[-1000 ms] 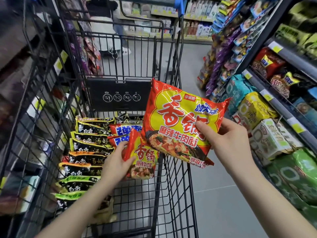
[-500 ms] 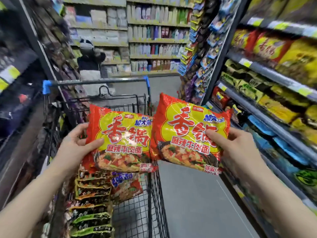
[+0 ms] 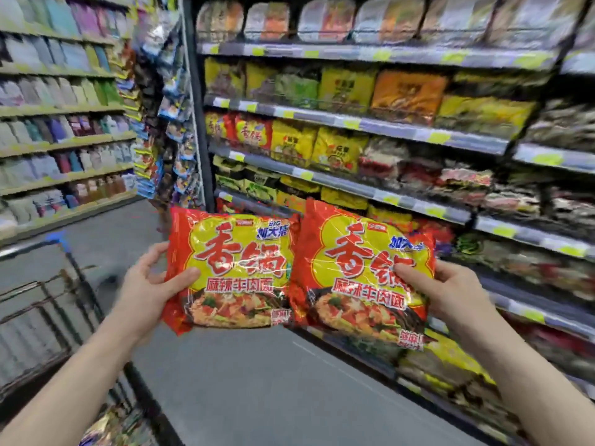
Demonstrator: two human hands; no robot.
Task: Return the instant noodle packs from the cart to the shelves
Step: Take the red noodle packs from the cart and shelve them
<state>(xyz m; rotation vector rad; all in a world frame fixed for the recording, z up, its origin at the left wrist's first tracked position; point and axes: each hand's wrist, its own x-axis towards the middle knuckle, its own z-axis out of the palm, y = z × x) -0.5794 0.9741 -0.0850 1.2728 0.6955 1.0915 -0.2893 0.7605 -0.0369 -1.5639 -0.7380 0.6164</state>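
Blurring hides most labels on the shelves (image 3: pixel 354 123), and the cart (image 3: pixel 48 300) beside them is cut off at the frame edge, its wire sides smeared. In front of the shelves, the left hand (image 3: pixel 151 284) grips the left noodle pack (image 3: pixel 238 268) by its edge, thumb curled on the front. The right hand (image 3: pixel 450 291) clamps the right noodle pack (image 3: pixel 360 278) the same way. Both packs are flat, glossy, crinkled plastic, red with a yellow oval, their inner edges overlapping.
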